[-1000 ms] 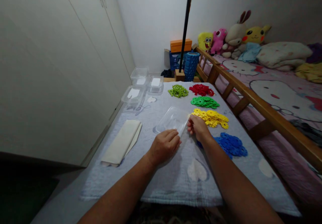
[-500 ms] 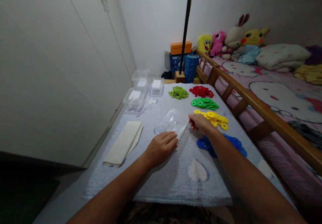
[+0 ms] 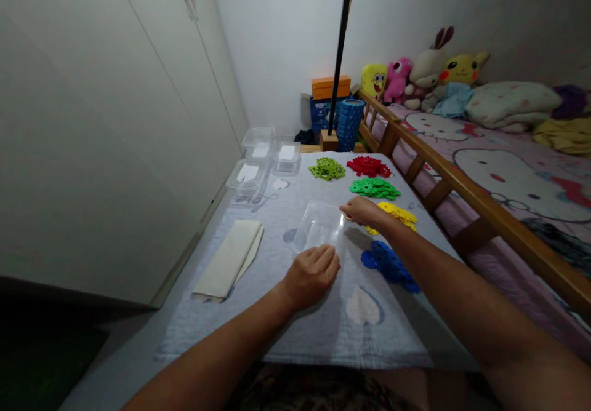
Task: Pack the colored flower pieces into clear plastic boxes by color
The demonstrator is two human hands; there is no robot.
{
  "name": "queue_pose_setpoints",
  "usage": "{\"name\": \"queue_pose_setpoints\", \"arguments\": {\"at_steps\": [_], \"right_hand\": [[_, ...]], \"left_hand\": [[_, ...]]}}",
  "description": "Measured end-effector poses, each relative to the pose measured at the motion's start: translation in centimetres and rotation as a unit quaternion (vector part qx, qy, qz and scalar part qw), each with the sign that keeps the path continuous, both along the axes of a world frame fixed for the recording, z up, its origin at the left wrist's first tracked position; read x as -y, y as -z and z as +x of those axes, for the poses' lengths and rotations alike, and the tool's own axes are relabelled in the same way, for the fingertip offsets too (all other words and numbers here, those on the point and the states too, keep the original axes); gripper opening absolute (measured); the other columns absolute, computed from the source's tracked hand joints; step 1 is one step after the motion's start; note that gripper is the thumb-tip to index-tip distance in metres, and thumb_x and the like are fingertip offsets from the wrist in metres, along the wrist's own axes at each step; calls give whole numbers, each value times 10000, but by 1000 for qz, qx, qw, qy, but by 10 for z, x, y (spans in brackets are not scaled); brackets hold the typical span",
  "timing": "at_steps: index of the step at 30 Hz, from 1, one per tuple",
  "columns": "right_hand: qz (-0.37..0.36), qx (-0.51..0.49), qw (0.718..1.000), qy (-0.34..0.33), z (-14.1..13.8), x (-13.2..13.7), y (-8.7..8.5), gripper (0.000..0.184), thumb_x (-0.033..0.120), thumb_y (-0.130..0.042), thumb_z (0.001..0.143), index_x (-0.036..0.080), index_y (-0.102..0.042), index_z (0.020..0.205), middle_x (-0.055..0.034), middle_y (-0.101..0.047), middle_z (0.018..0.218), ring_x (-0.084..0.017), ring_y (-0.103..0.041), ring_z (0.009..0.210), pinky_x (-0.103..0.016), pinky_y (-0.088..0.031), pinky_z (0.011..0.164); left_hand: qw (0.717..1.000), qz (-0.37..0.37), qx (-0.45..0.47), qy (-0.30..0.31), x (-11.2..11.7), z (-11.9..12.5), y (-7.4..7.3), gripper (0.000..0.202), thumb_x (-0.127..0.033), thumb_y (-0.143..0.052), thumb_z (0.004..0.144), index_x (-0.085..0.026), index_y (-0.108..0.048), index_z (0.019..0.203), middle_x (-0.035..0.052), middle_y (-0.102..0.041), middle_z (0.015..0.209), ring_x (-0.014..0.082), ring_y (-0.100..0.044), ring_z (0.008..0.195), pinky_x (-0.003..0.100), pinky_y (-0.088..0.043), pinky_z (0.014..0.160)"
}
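Observation:
A clear plastic container (image 3: 318, 225), rectangular with rounded corners, is held at the middle of the cloth-covered table (image 3: 295, 331). My left hand (image 3: 314, 275) has its fingers curled over the near rim. At the right far corner, my right hand (image 3: 362, 211) pinches the rim; a small yellow-gold spot shows below its fingers, too small to name. Just beyond this hand lies a pile of yellow flower-shaped plastic pieces (image 3: 399, 213), partly hidden by the forearm. Blue pieces of the same kind (image 3: 390, 266) lie beneath the right forearm.
Green (image 3: 375, 188), red (image 3: 368, 166) and lime (image 3: 327, 168) piles lie farther back. Clear containers with white paper (image 3: 249, 174) stand at the back left. A folded cream cloth (image 3: 228, 260) lies left. A wooden bed rail (image 3: 434, 180) borders the right side.
The container has turned slightly and shifted right at its near end. My left hand has moved right with it. My right hand has moved a little away from me and left.

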State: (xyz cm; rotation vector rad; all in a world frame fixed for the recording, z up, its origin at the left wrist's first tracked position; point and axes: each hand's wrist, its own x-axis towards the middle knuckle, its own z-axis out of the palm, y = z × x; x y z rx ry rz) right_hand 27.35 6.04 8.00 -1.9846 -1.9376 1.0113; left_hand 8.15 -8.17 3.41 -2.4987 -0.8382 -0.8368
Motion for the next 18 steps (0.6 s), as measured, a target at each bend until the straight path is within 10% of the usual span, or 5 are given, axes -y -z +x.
{"name": "queue_pose_setpoints", "arguments": {"at_steps": [10, 18], "right_hand": [[9, -113, 990, 79, -9, 40, 11, 334, 357, -431, 975, 185, -530, 706, 22, -528, 533, -96, -484, 416, -209, -343, 437], [-96, -376, 918, 84, -16, 113, 41, 288, 424, -582, 828, 200, -522, 656, 16, -573, 530, -97, -516, 408, -194, -367, 368]], "left_hand": [[1000, -22, 21, -6, 0, 1, -1, 213, -212, -459, 1024, -159, -620, 895, 83, -720, 931, 187, -710, 908, 292, -589, 757], [997, -50, 63, 5, 1, 2, 8, 160, -213, -510, 1004, -159, -659, 978, 93, -748, 1039, 196, -719, 993, 330, -598, 866]]}}
